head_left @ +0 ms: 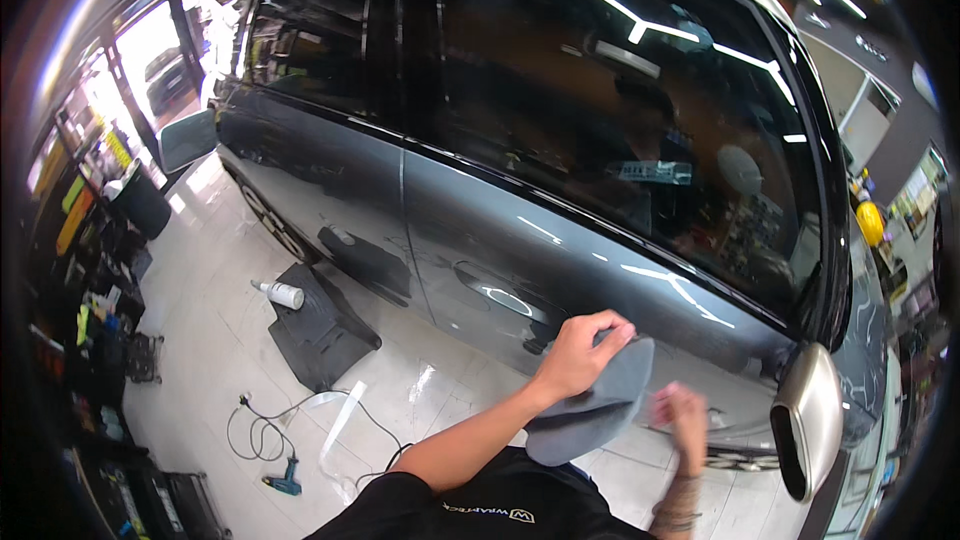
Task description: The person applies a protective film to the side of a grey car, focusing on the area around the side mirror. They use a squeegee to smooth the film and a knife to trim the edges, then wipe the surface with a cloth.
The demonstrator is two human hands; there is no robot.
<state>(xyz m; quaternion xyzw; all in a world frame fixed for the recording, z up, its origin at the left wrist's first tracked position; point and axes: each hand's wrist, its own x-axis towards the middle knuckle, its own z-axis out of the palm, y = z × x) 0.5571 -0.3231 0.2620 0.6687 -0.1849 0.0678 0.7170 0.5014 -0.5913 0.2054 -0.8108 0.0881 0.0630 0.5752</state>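
Note:
My left hand (pixel 585 358) is closed, thumb and fingers pinching the upper edge of a grey, smooth, creased sheet (pixel 590 420). The sheet hangs bent in front of my body, close to the car door; I cannot tell whether it is film or cloth. My right hand (pixel 682 412) is just to the right of the sheet, apart from it and smeared by motion. Its fingers look curled, but what they hold, if anything, does not show. Beyond both hands stands a dark grey glossy car (pixel 480 210), its front door (pixel 570 240) nearest to me.
A beige-covered side mirror (pixel 812 420) juts out at the right. On the tiled floor lie a black car mat (pixel 320 335) with a white bottle (pixel 280 293) on it, a corded teal pistol-shaped tool (pixel 284 478) and a white strip (pixel 343 427). Cluttered shelves (pixel 75 290) line the left.

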